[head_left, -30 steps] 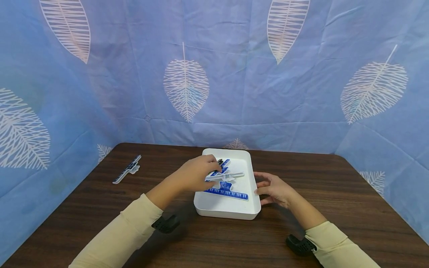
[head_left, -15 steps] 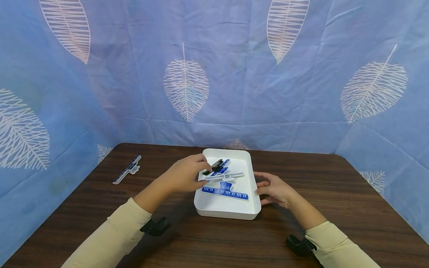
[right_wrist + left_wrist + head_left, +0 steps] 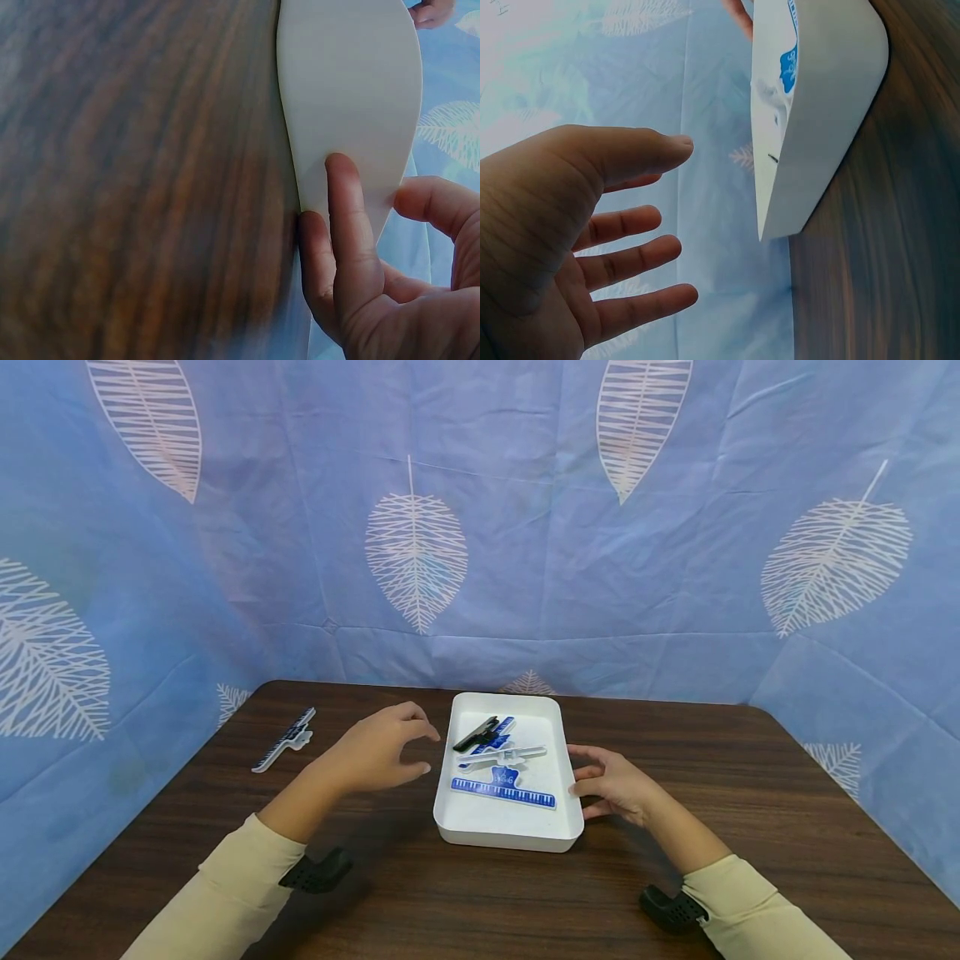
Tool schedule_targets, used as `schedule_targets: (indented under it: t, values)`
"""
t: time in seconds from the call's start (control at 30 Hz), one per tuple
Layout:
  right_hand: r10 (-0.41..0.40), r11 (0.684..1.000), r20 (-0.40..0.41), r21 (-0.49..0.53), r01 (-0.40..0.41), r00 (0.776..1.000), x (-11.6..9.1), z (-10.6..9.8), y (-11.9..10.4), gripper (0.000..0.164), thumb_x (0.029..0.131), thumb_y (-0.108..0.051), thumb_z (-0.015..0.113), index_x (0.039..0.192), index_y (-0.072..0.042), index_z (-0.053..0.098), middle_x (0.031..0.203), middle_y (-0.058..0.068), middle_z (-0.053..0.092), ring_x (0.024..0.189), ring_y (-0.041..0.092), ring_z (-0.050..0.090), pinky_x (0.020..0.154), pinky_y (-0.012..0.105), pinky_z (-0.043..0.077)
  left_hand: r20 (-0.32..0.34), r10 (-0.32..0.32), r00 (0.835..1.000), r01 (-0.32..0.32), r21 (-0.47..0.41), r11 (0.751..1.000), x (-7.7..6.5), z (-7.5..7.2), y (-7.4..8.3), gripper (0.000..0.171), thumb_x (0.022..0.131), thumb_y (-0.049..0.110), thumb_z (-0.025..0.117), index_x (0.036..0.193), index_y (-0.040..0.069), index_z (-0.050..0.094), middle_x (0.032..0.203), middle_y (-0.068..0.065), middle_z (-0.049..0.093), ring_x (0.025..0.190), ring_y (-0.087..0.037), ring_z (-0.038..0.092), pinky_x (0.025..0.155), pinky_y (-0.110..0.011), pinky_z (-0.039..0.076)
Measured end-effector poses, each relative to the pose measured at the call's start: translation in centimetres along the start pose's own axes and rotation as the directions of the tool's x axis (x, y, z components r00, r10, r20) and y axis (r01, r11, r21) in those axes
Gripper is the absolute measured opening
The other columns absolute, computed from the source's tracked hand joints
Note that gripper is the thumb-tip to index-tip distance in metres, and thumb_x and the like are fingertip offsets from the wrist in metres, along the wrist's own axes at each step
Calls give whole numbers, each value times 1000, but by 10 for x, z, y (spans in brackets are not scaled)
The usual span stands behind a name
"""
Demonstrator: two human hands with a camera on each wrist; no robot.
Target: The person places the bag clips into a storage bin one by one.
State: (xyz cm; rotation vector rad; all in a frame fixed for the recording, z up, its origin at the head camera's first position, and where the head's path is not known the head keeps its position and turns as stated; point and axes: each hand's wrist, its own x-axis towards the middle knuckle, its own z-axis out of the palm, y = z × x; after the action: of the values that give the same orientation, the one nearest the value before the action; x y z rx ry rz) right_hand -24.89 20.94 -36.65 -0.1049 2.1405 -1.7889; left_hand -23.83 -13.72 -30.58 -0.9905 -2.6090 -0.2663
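Note:
My left hand [image 3: 378, 747] is left of the white tray [image 3: 502, 828], fingers spread and holding nothing; the left wrist view shows its thumb and fingers apart. My right hand [image 3: 618, 783] touches the tray's right side with its fingertips, and in the right wrist view its fingers [image 3: 346, 202] lie fairly straight along the tray wall, thumb at the rim. In the tray lie a black clip [image 3: 477, 737], a white clip [image 3: 517, 753] and a blue clip with a piano-key pattern [image 3: 504, 789]. Another blue piano-key clip [image 3: 507, 725] lies partly hidden beneath the black one.
A further piano-key clip [image 3: 287, 740] lies on the dark wooden table [image 3: 480, 902] at the far left. A blue curtain [image 3: 525, 568] with white leaf prints hangs behind the table and along its sides.
My left hand has let go of the black clip in the tray and moved left, out past the tray's rim. My right hand and the tray have stayed put.

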Motion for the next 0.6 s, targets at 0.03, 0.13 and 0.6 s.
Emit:
schedule_targets:
  t: [0.03,0.13,0.6]
  values:
    - [1,1000,-1,1,-1,1000,0,0,0,74,74,2,65,137,-10,27,112,24,49,84,31,61,63,45,50,-2,-4,1000,4,1,1000,-1,-1,-1,33,69,32,73,99,21,64,97,7,51,85,-7,49,73,-26,45]
    - [1,1000,2,4,-1,1000,0,0,0,74,74,2,65,137,-10,27,113,24,49,84,31,61,63,45,50,-12,-6,1000,6,-1,1000,-4,-3,-4,34,69,31,73,100,20,64,98,6,51,86,-8,50,73,-28,45]
    - [-11,1000,20,16,11,1000,0,0,0,74,75,3,63,138,-8,25,115,26,47,85,33,60,63,45,50,-49,-63,997,63,1,998,-18,-14,-22,35,70,32,73,101,20,63,103,3,51,88,-13,51,72,-34,45]
